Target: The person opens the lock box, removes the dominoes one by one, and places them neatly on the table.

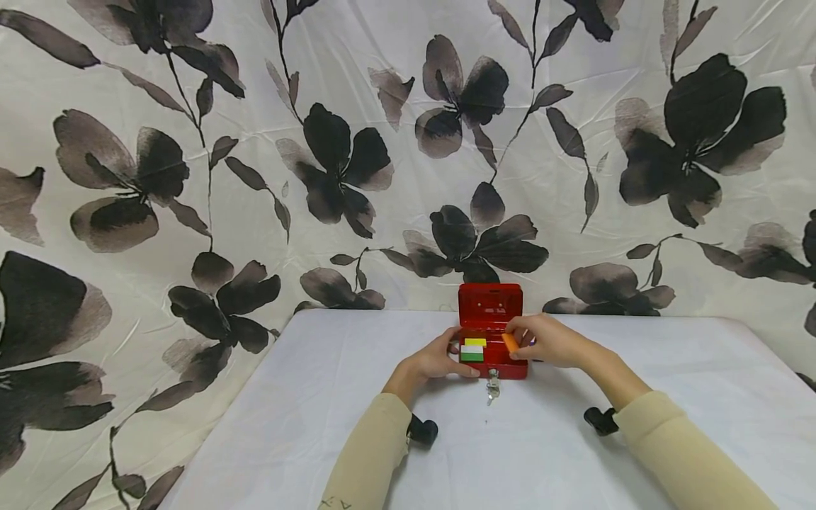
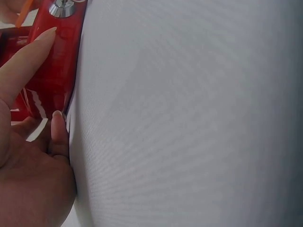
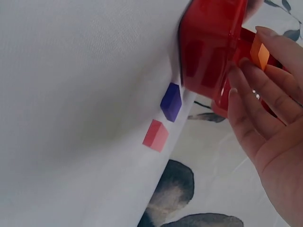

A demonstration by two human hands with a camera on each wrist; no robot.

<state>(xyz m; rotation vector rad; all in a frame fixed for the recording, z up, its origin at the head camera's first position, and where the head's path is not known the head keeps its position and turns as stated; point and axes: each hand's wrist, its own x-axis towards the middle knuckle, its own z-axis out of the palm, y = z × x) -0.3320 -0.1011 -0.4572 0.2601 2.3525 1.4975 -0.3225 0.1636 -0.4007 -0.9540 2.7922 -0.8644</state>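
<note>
A red metal cash box (image 1: 515, 370) sits at the far edge of the table with its lid (image 1: 491, 301) raised. My left hand (image 1: 435, 358) grips its left end, the thumb along the front wall and the other fingers at the side. Over the box's right part, my right hand (image 1: 550, 340) pinches an orange block (image 1: 511, 343) between thumb and fingers. Inside the box at the left are a yellow block (image 1: 475, 341), a white block (image 1: 472, 349) and a green block (image 1: 472, 357). Keys (image 1: 493, 389) hang from the front lock (image 2: 62, 8).
In the right wrist view, a purple block (image 3: 171, 102) and a pink block (image 3: 155, 135) lie on the table beside the box, near the back edge. A white cloth (image 1: 484, 467) covers the table. Behind it hangs a floral curtain (image 1: 395, 283).
</note>
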